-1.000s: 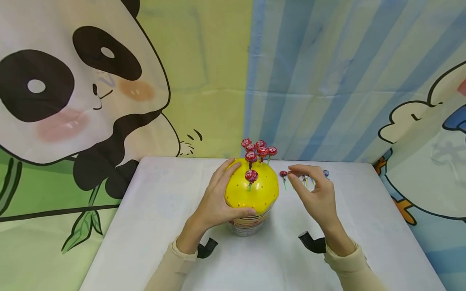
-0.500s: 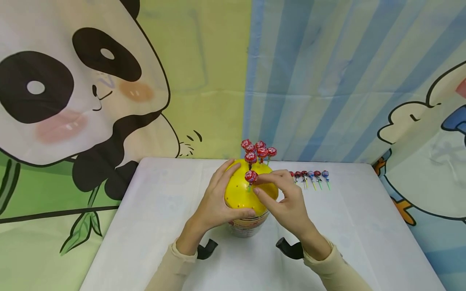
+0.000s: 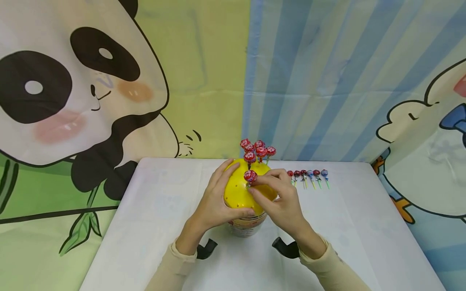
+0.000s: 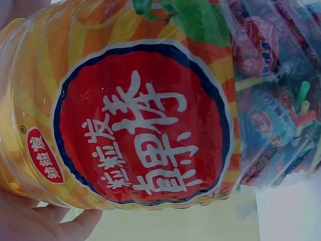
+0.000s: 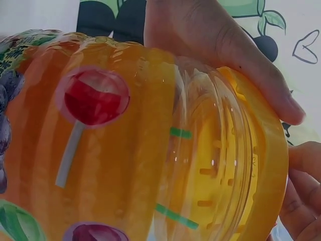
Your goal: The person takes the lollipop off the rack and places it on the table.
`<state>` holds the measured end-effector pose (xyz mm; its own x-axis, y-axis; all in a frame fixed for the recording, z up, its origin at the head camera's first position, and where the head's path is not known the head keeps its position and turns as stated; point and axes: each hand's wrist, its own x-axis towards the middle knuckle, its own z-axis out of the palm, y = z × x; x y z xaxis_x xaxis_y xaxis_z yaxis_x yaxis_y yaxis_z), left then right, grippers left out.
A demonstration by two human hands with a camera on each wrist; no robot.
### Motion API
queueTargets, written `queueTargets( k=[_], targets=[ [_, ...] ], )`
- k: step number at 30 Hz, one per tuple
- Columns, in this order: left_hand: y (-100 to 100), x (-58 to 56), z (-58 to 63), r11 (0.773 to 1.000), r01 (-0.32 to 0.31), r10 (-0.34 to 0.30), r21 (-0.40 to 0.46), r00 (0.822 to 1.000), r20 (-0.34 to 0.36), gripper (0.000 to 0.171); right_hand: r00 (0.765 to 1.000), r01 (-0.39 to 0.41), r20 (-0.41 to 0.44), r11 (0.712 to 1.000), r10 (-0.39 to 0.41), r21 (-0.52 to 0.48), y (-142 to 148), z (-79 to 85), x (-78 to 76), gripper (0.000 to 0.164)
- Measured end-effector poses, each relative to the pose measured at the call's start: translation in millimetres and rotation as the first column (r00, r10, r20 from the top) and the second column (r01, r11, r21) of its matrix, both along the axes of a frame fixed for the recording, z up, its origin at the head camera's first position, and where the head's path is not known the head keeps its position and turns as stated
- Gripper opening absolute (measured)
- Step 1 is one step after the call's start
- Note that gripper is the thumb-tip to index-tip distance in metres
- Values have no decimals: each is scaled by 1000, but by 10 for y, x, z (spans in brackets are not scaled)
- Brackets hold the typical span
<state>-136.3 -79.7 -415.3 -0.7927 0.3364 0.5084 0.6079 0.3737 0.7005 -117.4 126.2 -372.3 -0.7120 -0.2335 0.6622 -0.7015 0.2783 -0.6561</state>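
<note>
Cartoon drapes (image 3: 204, 60) back the white table (image 3: 364, 242), where the left hand (image 3: 214, 200) wraps its grip round the jar (image 3: 244, 231) at its yellow lid (image 3: 234, 194), apparently steadying it, while the right hand's (image 3: 283, 200) narrow grip pinches the near upright lollipop's (image 3: 250, 176) stick, left of 6 lying lollipops (image 3: 310, 173).

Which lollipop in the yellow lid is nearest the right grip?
The frontmost red lollipop, standing alone with the right grip at its stick; the other lollipops cluster farther back.
</note>
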Motion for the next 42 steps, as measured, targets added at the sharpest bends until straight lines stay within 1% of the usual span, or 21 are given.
queueTargets(
  k=[11, 19, 24, 29, 31, 33, 36, 39, 41, 42],
  targets=[
    [2, 0, 12, 1000, 3, -3, 0, 1000, 1, 110, 1000, 5, 16, 999, -4, -35, -5, 32, -5, 26],
    [6, -11, 26, 1000, 6, -6, 2, 1000, 5, 109, 1000, 4, -21, 997, -5, -76, 18, 139, 12, 26],
    [10, -8, 24, 1000, 0, 0, -6, 1000, 14, 108, 999, 45, -17, 996, -47, -74, 95, 159, 17, 24],
    [14, -3, 16, 1000, -2, 3, -6, 1000, 19, 107, 996, 85, -18, 992, -87, -91, 260, 140, 12, 28],
    [15, 5, 18, 1000, -9, 9, -7, 1000, 19, 107, 993, 117, -19, 989, -119, -87, 355, 104, -9, 29],
    [15, 10, 16, 1000, -15, 15, -5, 1000, 22, 107, 986, 165, -20, 984, -167, -68, 460, 43, -45, 29],
    [10, 14, 9, 1000, -24, 24, -2, 999, 28, 107, 971, 239, -5, 970, -239, -31, 628, -118, -130, 29],
    [3, 8, -3, 1000, -27, 28, -2, 999, 34, 108, 956, 290, 42, 957, -290, 2, 777, -318, -210, 27],
    [0, 7, -5, 1000, -27, 27, -4, 999, 35, 108, 942, 319, 106, 948, -319, 16, 860, -453, -255, 24],
    [0, 8, -2, 1000, -27, 27, -4, 999, 35, 108, 931, 337, 140, 941, -338, 29, 894, -513, -273, 22]
  ],
)
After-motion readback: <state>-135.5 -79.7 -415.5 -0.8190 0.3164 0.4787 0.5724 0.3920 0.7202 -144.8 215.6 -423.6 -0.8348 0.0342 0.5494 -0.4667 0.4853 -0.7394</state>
